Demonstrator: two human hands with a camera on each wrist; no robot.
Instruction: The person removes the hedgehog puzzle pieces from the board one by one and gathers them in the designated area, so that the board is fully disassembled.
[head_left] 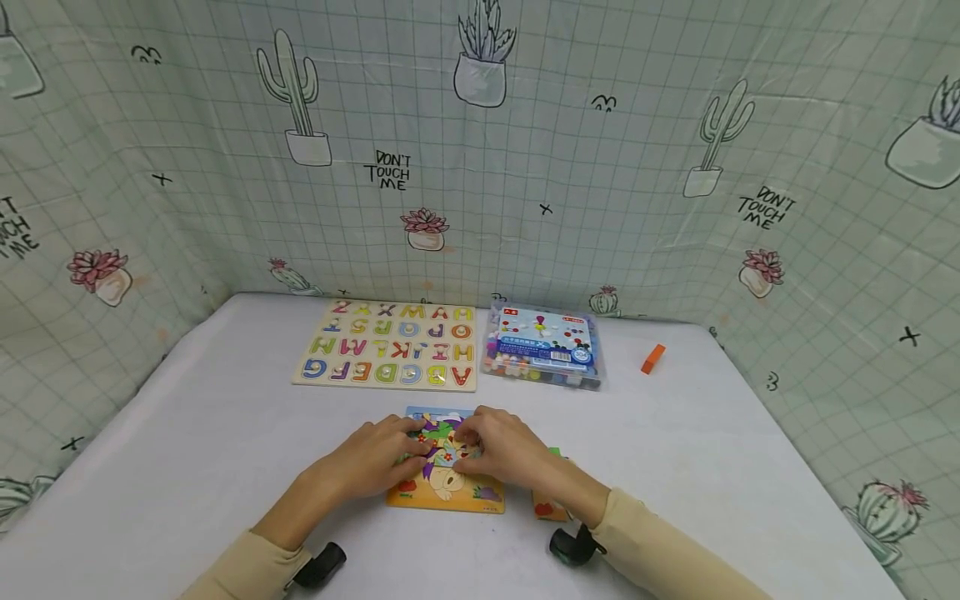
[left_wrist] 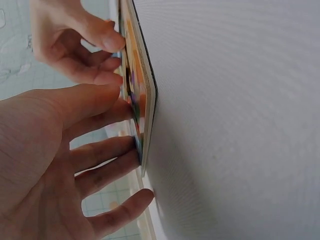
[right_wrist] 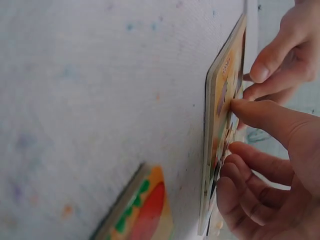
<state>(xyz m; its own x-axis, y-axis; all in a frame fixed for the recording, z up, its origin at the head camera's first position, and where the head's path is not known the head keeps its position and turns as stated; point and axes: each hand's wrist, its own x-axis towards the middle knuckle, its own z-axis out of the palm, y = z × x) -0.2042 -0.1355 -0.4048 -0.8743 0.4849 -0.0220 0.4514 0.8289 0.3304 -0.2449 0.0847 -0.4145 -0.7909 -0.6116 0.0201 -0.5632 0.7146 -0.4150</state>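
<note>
A small picture puzzle board (head_left: 420, 500) with an orange lower edge and cartoon figures lies on the table, both hands over it. My left hand (head_left: 378, 457) reaches in from the left; its extended fingertips rest on the picture and along the board's edge in the left wrist view. From the right comes my right hand (head_left: 504, 446), thumb and bent fingers pinching a puzzle piece (head_left: 447, 456) with a flower, low against the board. In the right wrist view the thumb (right_wrist: 260, 114) touches the picture surface. The fingers partly cover the piece.
Partly under the right forearm lies another picture piece (head_left: 550, 507). Behind the board are a wooden alphabet puzzle (head_left: 390, 354) and a clear case (head_left: 543, 346) of coloured beads. An orange block (head_left: 653, 359) sits at the back right. Patterned cloth (head_left: 525, 167) hangs behind the table.
</note>
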